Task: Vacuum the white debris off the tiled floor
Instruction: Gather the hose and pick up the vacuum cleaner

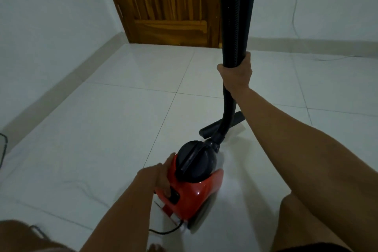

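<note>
A small red vacuum cleaner point(192, 192) with a black round top stands on the white tiled floor point(114, 120) in the lower middle of the head view. My left hand point(163, 178) rests on its left side, a finger on the black switch. My right hand point(235, 73) grips the black hose and tube point(235, 16), which rises upright out of the top of the frame. A black floor nozzle point(223, 126) lies flat behind the vacuum. I cannot make out white debris on the pale tiles.
A wooden door point(169, 4) stands closed straight ahead. White walls with a skirting run left and right. A thin cable point(295, 16) hangs from a wall socket at upper right. The vacuum's black cord point(163, 231) trails at the bottom. My knees show at both lower corners.
</note>
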A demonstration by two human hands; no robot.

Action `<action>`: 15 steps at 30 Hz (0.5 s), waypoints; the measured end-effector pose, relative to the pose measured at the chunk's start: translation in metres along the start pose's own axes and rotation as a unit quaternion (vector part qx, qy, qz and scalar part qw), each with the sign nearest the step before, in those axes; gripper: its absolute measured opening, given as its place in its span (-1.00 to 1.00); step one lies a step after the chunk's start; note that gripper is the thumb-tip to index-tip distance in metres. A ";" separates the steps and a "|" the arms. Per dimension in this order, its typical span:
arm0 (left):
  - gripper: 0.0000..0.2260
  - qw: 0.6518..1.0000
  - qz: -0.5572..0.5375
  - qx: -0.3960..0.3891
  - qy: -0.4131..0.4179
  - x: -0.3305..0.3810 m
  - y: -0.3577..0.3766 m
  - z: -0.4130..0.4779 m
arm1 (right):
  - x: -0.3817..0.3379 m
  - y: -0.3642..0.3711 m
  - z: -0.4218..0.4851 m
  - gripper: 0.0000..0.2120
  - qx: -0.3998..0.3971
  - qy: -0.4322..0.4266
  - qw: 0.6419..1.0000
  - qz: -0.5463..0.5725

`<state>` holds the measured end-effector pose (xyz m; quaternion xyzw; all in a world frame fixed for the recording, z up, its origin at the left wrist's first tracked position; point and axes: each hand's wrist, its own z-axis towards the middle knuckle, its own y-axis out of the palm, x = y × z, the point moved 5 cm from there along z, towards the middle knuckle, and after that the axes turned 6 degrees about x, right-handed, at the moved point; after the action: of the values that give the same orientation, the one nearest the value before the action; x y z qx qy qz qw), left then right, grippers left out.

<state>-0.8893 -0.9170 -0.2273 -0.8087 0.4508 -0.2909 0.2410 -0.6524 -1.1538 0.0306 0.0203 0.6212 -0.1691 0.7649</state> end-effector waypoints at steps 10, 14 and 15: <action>0.37 0.989 0.033 0.118 0.078 0.017 -0.010 -0.026 | 0.002 0.017 -0.003 -0.52 -0.012 -0.003 1.000 0.004; 0.35 0.991 0.054 0.111 0.056 0.019 -0.012 -0.036 | 0.000 0.020 -0.003 -0.51 -0.009 -0.006 1.000 0.002; 0.36 0.991 0.060 0.110 0.048 0.019 -0.013 -0.036 | 0.000 0.020 -0.003 -0.51 -0.010 -0.006 1.000 0.001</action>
<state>-0.8981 -0.9322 -0.1886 -0.7337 0.4748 -0.3623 0.3240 -0.6492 -1.1347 0.0262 0.0126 0.6184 -0.1624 0.7688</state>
